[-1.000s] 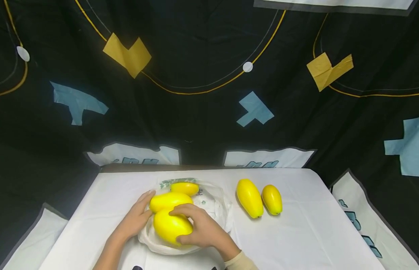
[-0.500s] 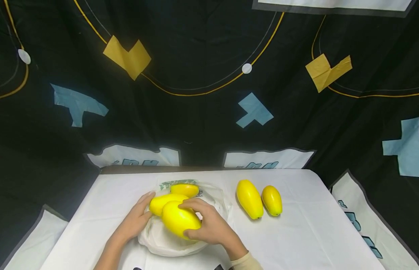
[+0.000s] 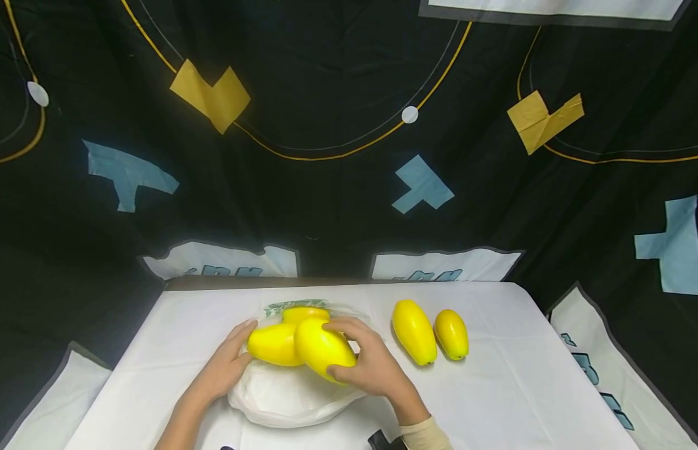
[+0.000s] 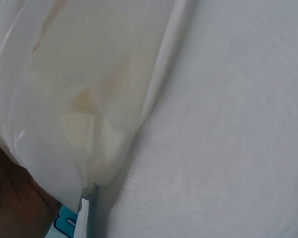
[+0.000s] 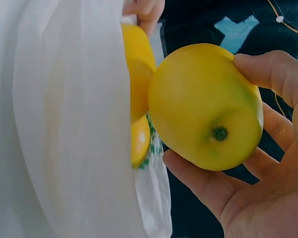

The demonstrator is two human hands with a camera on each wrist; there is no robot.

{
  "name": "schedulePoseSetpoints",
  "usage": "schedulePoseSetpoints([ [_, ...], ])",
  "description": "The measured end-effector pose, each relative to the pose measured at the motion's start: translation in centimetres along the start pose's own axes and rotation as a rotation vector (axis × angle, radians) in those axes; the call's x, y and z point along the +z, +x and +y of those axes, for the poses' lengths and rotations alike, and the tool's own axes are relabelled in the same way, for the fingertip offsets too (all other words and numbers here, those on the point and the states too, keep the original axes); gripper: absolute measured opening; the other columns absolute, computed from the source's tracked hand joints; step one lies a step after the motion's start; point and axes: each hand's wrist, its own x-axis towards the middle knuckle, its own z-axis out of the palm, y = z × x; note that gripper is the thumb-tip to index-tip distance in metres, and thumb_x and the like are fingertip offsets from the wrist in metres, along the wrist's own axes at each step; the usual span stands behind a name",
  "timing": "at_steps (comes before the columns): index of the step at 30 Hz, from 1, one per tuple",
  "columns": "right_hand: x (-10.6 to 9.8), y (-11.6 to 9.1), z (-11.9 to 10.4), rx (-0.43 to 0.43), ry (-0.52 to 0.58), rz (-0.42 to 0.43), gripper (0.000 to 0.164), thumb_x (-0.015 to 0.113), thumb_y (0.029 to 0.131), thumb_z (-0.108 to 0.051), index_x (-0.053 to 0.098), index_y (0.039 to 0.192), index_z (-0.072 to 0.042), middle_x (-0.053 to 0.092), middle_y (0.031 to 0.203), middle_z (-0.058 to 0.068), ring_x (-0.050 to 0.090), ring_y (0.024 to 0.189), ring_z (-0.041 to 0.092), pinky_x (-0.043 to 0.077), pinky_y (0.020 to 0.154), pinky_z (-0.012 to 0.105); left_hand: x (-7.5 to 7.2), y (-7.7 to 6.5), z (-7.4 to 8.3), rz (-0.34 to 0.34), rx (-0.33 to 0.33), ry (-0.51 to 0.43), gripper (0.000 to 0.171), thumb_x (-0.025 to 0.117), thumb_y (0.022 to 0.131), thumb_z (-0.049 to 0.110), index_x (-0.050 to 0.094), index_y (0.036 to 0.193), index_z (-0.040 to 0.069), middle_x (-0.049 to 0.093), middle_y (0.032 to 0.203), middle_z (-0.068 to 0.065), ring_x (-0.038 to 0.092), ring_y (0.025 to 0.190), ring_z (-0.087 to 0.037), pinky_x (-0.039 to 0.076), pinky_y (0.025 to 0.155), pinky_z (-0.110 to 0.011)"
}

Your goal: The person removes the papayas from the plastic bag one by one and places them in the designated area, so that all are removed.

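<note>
My right hand (image 3: pixel 365 359) grips a large yellow papaya (image 3: pixel 322 350), thumb on one side and fingers on the other, above a white plastic bag (image 3: pixel 292 397). In the right wrist view the held papaya (image 5: pixel 203 106) shows its small green stem end, apart from the bag's wall (image 5: pixel 79 119). My left hand (image 3: pixel 227 362) holds the bag's left rim. A second papaya (image 3: pixel 272 344) lies beside those fingers at the bag's mouth, with a third yellow fruit (image 3: pixel 305 314) behind it. The left wrist view shows mostly bag plastic (image 4: pixel 79 89).
Two more yellow fruits, one larger (image 3: pixel 413 331) and one smaller (image 3: pixel 452 334), lie side by side to the right on the white-covered table (image 3: pixel 512 387). A black curtain (image 3: pixel 326 206) with taped shapes hangs behind the table. A dark object (image 3: pixel 385 440) shows near my right wrist.
My right hand has lifted the papaya from the bag's near side and carried it up and to the right, tilting it. My left hand stays at the rim.
</note>
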Motion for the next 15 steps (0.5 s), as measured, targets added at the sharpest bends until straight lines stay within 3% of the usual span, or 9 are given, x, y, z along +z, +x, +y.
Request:
schedulePoseSetpoints([
  [8,-1.5,-0.4,0.9,0.040,-0.011,0.046,0.067,0.083,0.071,-0.012,0.058,0.132,-0.023,0.053,0.135,-0.008,0.049,0.126,0.015,0.050,0.097,0.041,0.1,0.1,-0.3,-0.005,-0.003,-0.008,0.057,0.046,0.099,0.013,0.029,0.152,0.004,0.019,0.159,-0.019,0.015,0.145,-0.041,0.012,0.114,-0.064],
  [12,-2.2,-0.7,1.2,0.089,0.017,0.081,0.067,0.084,0.071,-0.007,0.060,0.131,-0.023,0.054,0.134,-0.009,0.048,0.127,0.014,0.049,0.097,0.046,0.1,0.1,-0.4,-0.009,-0.007,-0.014,0.058,0.047,0.099,0.013,0.028,0.153,0.004,0.019,0.159,-0.018,0.015,0.145,-0.041,0.012,0.114,-0.063],
  [15,-2.7,-0.8,1.0,0.112,0.029,0.114,0.066,0.084,0.070,-0.001,0.061,0.130,-0.016,0.055,0.133,-0.003,0.049,0.126,0.019,0.048,0.097,0.052,0.1,0.2,-0.3,-0.006,0.003,-0.016,0.057,0.046,0.099,0.013,0.029,0.152,0.003,0.020,0.159,-0.019,0.015,0.145,-0.042,0.012,0.114,-0.064],
])
